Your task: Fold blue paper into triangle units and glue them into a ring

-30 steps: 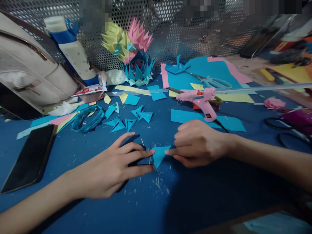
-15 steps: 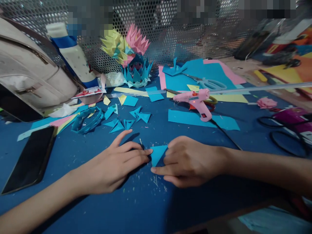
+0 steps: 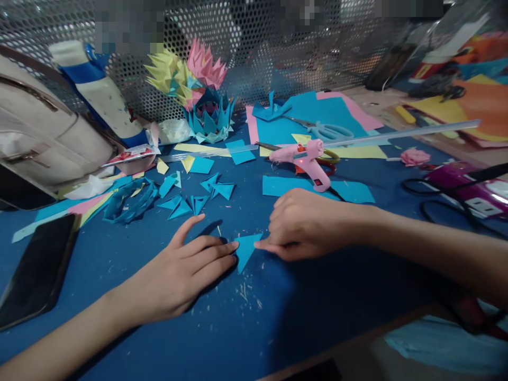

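A small blue paper triangle (image 3: 245,253), folded, lies flat on the blue tabletop (image 3: 222,338) between my hands. My left hand (image 3: 190,272) rests open with the fingers stretched out, its fingertips pressing the triangle's left edge. My right hand (image 3: 304,225) is curled like a fist, and one extended fingertip touches the triangle's upper right side; no object shows inside the curled fingers. Just beyond the left hand lie folded blue paper points (image 3: 180,206) and a blue paper ring (image 3: 130,200).
A pink glue gun (image 3: 301,159), its cord trailing, lies behind my right hand near a blue paper strip (image 3: 349,191) and scissors (image 3: 329,129). Folded paper flowers (image 3: 208,63) stand at the back. A phone (image 3: 42,264) lies left; a purple power strip (image 3: 468,185) sits right.
My right hand has moved up and away from the lower tip, its fingertip now on the triangle's upper right side. The left hand stays on the paper; the view has shifted slightly.
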`<state>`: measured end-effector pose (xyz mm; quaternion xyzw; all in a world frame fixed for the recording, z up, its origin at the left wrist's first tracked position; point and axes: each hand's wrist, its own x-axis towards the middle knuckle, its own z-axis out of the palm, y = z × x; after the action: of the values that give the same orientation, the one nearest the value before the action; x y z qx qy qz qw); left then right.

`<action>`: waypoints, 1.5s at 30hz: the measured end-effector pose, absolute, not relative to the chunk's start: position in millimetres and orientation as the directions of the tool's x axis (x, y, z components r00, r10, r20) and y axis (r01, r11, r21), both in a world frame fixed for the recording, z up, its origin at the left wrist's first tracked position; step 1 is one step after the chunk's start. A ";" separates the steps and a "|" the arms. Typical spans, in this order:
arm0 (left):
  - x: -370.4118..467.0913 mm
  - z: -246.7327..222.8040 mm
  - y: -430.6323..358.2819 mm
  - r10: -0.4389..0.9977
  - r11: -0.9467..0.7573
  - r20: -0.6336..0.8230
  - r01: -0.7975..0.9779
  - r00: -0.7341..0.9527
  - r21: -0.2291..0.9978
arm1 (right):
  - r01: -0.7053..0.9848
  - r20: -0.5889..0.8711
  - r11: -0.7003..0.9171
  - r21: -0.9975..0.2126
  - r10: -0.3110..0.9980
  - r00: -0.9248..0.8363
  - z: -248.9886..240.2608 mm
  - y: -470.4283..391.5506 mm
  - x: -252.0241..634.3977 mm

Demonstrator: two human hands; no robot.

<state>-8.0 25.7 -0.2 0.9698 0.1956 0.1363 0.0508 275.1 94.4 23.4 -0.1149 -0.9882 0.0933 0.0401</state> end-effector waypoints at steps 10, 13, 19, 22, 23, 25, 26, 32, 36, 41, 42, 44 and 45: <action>-6.6 -5.0 22.8 0.365 -0.921 0.326 0.389 0.872 -0.011 | 0.386 0.229 0.856 -0.345 0.475 -0.849 8.8 95.2 266.3; -6.9 -6.5 21.7 0.349 -0.917 0.386 0.396 0.854 -0.048 | 0.371 0.156 0.825 -0.426 0.471 -0.868 3.3 88.9 257.8; -7.3 -4.4 20.6 0.335 -0.918 0.412 0.392 0.848 -0.059 | 0.319 0.158 0.767 -0.557 0.474 -0.866 1.4 83.0 252.6; -6.9 -2.2 21.1 0.335 -0.921 0.403 0.387 0.852 -0.051 | 0.312 0.144 0.754 -0.578 0.471 -0.870 1.8 83.7 253.3; -6.8 -1.9 21.4 0.336 -0.922 0.397 0.385 0.854 -0.048 | 0.310 0.136 0.750 -0.585 0.467 -0.874 1.8 84.0 253.5; -6.9 -1.9 22.2 0.336 -0.925 0.382 0.379 0.861 -0.040 | 0.297 0.132 0.745 -0.597 0.457 -0.880 1.7 84.3 253.6; -7.0 -2.1 22.6 0.334 -0.927 0.373 0.372 0.866 -0.034 | 0.288 0.136 0.744 -0.603 0.451 -0.882 1.7 84.3 253.5; -6.7 -1.4 24.7 0.329 -0.935 0.352 0.355 0.876 -0.010 | 0.218 0.196 0.732 -0.646 0.435 -0.879 3.8 82.0 253.4; -7.8 0.7 24.1 0.315 -0.939 0.408 0.344 0.857 0.003 | 0.180 0.172 0.678 -0.713 0.418 -0.892 5.7 80.9 255.3; -14.4 1.1 18.9 0.292 -0.934 0.526 0.357 0.798 -0.023 | 0.066 0.290 0.714 -0.697 0.365 -0.885 3.9 81.3 258.0; -15.4 1.1 18.0 0.282 -0.935 0.534 0.352 0.797 -0.032 | 0.042 0.316 0.740 -0.672 0.337 -0.887 3.2 81.4 258.5; -16.3 1.2 17.2 0.267 -0.941 0.521 0.335 0.811 -0.039 | -0.006 0.372 0.803 -0.597 0.270 -0.888 1.4 81.9 259.7; -16.1 1.4 17.4 0.267 -0.943 0.508 0.330 0.819 -0.036 | -0.021 0.393 0.833 -0.553 0.238 -0.888 0.5 82.3 260.5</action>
<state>-16.1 17.4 1.4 0.9517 0.1570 0.2567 -0.0614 260.5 82.3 0.5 -0.0584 -0.9296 0.2829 0.2291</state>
